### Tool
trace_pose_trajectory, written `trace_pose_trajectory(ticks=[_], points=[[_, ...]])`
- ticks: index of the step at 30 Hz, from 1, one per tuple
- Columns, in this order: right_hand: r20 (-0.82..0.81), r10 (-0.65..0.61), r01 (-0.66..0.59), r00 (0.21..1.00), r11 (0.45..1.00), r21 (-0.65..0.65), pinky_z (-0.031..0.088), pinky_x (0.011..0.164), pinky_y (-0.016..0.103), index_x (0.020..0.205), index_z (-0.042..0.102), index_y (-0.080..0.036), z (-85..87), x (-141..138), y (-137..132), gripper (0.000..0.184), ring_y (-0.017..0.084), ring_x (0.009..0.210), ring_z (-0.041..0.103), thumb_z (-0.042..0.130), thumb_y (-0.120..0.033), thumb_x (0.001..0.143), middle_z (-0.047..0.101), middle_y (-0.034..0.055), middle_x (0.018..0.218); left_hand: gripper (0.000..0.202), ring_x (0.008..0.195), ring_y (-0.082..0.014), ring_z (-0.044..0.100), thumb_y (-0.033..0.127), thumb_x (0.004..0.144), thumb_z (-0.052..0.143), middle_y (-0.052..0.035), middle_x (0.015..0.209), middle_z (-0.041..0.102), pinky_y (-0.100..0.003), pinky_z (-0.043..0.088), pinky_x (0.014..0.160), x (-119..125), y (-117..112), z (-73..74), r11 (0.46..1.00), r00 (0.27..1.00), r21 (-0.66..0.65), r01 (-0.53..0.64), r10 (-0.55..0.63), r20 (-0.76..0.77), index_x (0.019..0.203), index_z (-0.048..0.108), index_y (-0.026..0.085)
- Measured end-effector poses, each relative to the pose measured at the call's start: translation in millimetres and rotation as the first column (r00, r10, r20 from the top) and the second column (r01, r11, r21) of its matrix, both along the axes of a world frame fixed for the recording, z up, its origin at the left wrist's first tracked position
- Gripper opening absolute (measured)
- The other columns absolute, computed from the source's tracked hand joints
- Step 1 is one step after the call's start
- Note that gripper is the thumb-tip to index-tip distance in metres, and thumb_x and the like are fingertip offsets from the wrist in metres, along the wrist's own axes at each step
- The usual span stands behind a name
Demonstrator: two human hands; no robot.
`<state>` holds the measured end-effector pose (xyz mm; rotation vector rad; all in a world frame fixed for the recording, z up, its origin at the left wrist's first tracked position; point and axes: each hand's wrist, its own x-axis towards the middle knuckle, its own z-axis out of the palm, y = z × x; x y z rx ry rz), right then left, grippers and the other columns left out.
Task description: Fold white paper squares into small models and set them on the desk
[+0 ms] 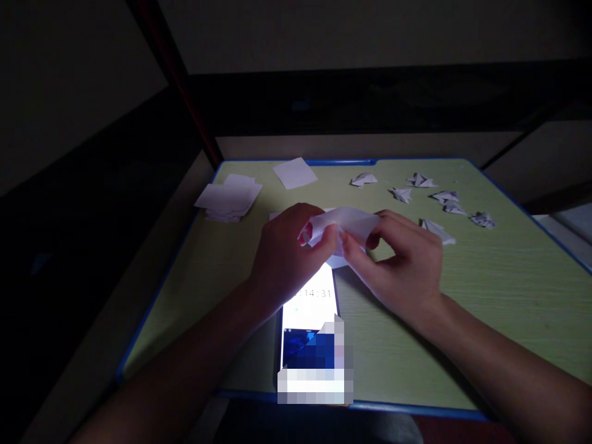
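Note:
Between my two hands is a white sheet of paper (348, 221), bent into a curve and lit from below. My left hand (289, 246) grips its left side, the thumb pressed to the near face. On the right side my right hand (402, 259) pinches the sheet, its thumb close to the left thumb. Both hands are above the table, just beyond a lit phone (312, 308) whose screen shows running digits. Part of another white paper edge shows behind my left hand, mostly hidden.
On the green table (203, 308) with blue edging, a stack of white papers (231, 196) lies at the far left. A single sheet (295, 172) is beside it. Several small folded paper pieces (420, 180) are scattered at the far right. A larger folded piece (437, 232) lies beyond my right hand.

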<state>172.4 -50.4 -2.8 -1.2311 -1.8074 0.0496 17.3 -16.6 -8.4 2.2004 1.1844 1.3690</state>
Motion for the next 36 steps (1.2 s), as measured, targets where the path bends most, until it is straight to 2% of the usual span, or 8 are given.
trace_pose_trajectory(ticks=[6, 10, 15, 19, 25, 32, 34, 36], points=[[-0.05, -0.072, 0.073, 0.996, 0.997, 0.026, 0.031, 0.047, 0.027, 0.055, 0.044, -0.021, -2.4, 0.5, 4.3, 0.029, 0.011, 0.049, 0.043, 0.064, -0.02, 0.075, 0.046, -0.0031, 0.052, 0.012, 0.057, -0.0052, 0.054, 0.016, 0.074, 0.066, 0.0032, 0.072, 0.064, -0.015, 0.044, 0.05, -0.2, 2.6, -6.2, 0.986, 0.997, 0.151, 0.071, -0.076, 0.026, 0.085, 0.06, 0.015], [-0.114, -0.116, 0.112, 0.987, 0.993, -0.036, 0.032, 0.047, 0.027, 0.055, 0.049, -0.02, -4.9, 1.6, 6.9, 0.025, 0.012, 0.049, 0.044, 0.065, -0.023, 0.075, 0.05, -0.0023, 0.053, 0.012, 0.062, -0.0061, 0.057, 0.017, 0.076, 0.066, 0.0014, 0.076, 0.065, -0.017, 0.047, 0.053, 0.3, 2.6, -3.7, 0.97, 0.988, 0.193, 0.148, -0.152, 0.006, 0.086, 0.059, 0.014], [-0.287, -0.118, 0.081, 0.951, 0.987, -0.139, 0.036, 0.048, 0.027, 0.059, 0.054, -0.019, -6.3, 2.4, 8.0, 0.019, 0.013, 0.052, 0.05, 0.065, -0.022, 0.075, 0.053, -0.0019, 0.056, 0.013, 0.067, -0.0083, 0.059, 0.015, 0.079, 0.064, -0.0013, 0.079, 0.066, -0.021, 0.05, 0.057, 0.4, 0.3, 0.8, 0.958, 0.977, 0.192, 0.213, -0.206, -0.055, 0.091, 0.061, 0.013], [-0.329, -0.114, 0.063, 0.938, 0.985, -0.16, 0.037, 0.048, 0.027, 0.062, 0.056, -0.019, -6.7, 2.2, 8.6, 0.016, 0.012, 0.052, 0.05, 0.066, -0.021, 0.074, 0.053, -0.0024, 0.056, 0.015, 0.071, -0.0091, 0.06, 0.013, 0.08, 0.063, -0.003, 0.083, 0.068, -0.021, 0.05, 0.059, -1.3, 0.9, -0.2, 0.957, 0.97, 0.161, 0.24, -0.228, -0.088, 0.094, 0.061, 0.013], [-0.398, -0.114, 0.039, 0.91, 0.98, -0.193, 0.037, 0.046, 0.026, 0.063, 0.058, -0.018, -5.5, 1.2, 10.0, 0.013, 0.011, 0.05, 0.049, 0.065, -0.023, 0.074, 0.054, -0.0025, 0.056, 0.021, 0.081, -0.0107, 0.062, 0.015, 0.082, 0.066, -0.0042, 0.092, 0.067, -0.023, 0.053, 0.067, -2.4, 3.8, -3.7, 0.94, 0.957, 0.188, 0.286, -0.271, -0.104, 0.102, 0.06, 0.015], [-0.335, -0.129, 0.063, 0.933, 0.978, -0.199, 0.035, 0.046, 0.026, 0.061, 0.057, -0.018, -6.5, 2.0, 9.5, 0.019, 0.012, 0.049, 0.047, 0.065, -0.026, 0.076, 0.053, -0.002, 0.055, 0.01, 0.077, -0.0097, 0.059, 0.015, 0.087, 0.058, -0.0028, 0.085, 0.064, -0.022, 0.049, 0.064, -3.2, 4.5, -5.0, 0.944, 0.96, 0.181, 0.274, -0.26, -0.102, 0.098, 0.06, 0.014], [-0.292, -0.125, 0.075, 0.948, 0.981, -0.177, 0.035, 0.047, 0.026, 0.061, 0.057, -0.018, -6.5, 2.6, 9.0, 0.02, 0.011, 0.049, 0.046, 0.065, -0.026, 0.076, 0.053, -0.0022, 0.055, 0.003, 0.072, -0.009, 0.056, 0.015, 0.088, 0.057, -0.0013, 0.08, 0.061, -0.021, 0.046, 0.06, -3.5, 5.0, -4.8, 0.951, 0.965, 0.171, 0.257, -0.244, -0.096, 0.09, 0.059, 0.014], [-0.233, -0.12, 0.089, 0.965, 0.986, -0.138, 0.034, 0.047, 0.027, 0.06, 0.056, -0.018, -6.0, 2.9, 8.6, 0.021, 0.011, 0.049, 0.045, 0.065, -0.026, 0.077, 0.053, -0.0023, 0.054, 0.008, 0.067, -0.0081, 0.052, 0.015, 0.088, 0.056, 0.0006, 0.073, 0.056, -0.021, 0.043, 0.057, -3.6, 5.4, -4.4, 0.959, 0.971, 0.158, 0.234, -0.222, -0.088, 0.08, 0.057, 0.014]])
